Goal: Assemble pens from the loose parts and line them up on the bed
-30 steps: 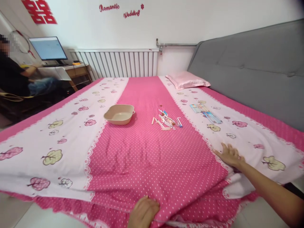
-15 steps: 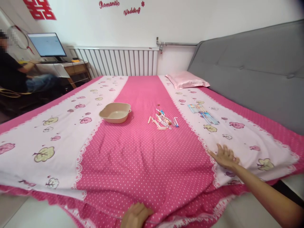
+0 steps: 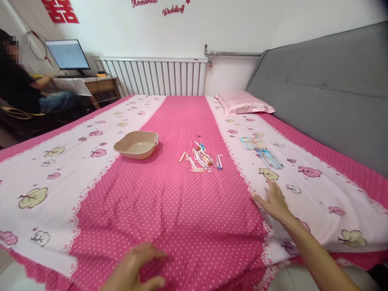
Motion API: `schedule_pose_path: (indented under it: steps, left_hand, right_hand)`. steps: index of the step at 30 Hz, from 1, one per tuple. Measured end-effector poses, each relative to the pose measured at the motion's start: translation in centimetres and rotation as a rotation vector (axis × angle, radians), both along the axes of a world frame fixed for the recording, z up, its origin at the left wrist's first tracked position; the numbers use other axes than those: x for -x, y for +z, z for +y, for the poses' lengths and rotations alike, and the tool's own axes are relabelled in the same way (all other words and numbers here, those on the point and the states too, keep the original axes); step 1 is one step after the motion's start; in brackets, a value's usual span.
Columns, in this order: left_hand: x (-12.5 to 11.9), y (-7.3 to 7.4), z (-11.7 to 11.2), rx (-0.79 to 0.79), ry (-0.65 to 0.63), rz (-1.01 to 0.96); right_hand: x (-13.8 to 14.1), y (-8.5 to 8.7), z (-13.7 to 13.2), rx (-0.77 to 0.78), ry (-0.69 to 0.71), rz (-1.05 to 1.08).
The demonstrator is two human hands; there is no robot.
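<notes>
Here's the left hand, low over the bed by its near edge, thumb and fingers parted, gripping nothing! Over on the headboard side, the right hand has nothing in it either, fingers loosely extended beside the lace border of the pink-and-white bedsheet. Is either hand touching the cloth? I can't tell. That sheet runs right to the far edge, wrinkled toward the near one. Mid-bed lies a loose pile of pens, a beige basin sitting nearer the left edge. Two rows of markers rest toward the headboard edge, and a pink pillow fills the far right corner!
</notes>
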State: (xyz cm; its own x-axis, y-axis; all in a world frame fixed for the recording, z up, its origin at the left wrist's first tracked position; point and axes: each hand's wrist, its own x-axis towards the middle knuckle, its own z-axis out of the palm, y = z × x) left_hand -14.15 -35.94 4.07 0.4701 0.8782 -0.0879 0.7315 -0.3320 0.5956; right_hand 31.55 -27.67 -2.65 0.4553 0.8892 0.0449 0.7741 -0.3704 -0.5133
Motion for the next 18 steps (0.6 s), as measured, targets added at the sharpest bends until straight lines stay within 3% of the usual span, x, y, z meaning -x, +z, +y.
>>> schedule_pose_path:
  steps: [3,5,9,12,15,18]
  left_hand:
    - [-1.5,1.9,5.8,-0.02,-0.039,0.009]
    - [-2.5,1.7,9.3,-0.112,0.014,-0.011]
    - [-4.2,-0.6,15.0,-0.269,0.082,-0.017]
    - [-6.0,-2.1,19.2,-0.336,0.152,-0.018]
    - [-8.4,-3.4,23.4,-0.352,0.235,0.006]
    - [-10.5,-5.0,26.3,-0.361,0.267,0.052]
  right_hand:
    - [2.6,1.3,4.8,-0.058,0.166,0.232]
    - [4.6,1.4,8.6,-0.089,0.198,0.334]
    - [7.8,0.5,16.1,-0.109,0.148,0.345]
    - [9.0,-0.5,20.1,-0.16,0.057,0.323]
    - [9.5,-1.3,22.2,-0.219,0.014,0.316]
    - [10.2,-2.0,22.7,-0.252,0.078,0.337]
